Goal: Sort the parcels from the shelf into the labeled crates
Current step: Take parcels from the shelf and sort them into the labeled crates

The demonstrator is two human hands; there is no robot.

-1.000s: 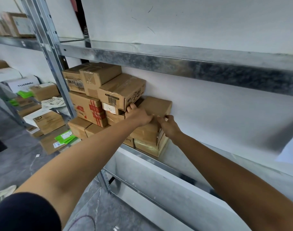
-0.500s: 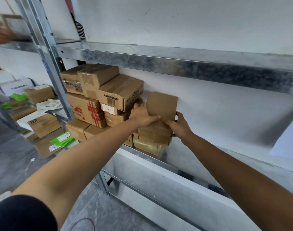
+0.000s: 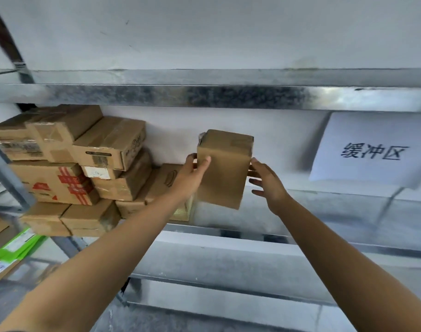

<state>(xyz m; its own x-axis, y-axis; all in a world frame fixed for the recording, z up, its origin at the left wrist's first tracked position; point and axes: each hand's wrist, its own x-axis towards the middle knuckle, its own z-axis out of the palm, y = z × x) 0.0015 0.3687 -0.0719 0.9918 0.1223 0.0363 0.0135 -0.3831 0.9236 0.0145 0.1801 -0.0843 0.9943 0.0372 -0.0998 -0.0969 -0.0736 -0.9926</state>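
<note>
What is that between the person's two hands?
A plain brown parcel, seen in the head view: the left hand grips it, the right hand is beside it.

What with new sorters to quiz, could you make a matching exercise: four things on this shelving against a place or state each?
Things:
1 plain parcel
2 red-taped box
3 white sign
4 green package

Places:
A lower left corner
B far right, under the upper shelf
C between left hand and right hand
D within the stack

Pairs: 1-C, 2-D, 3-B, 4-A.
</note>
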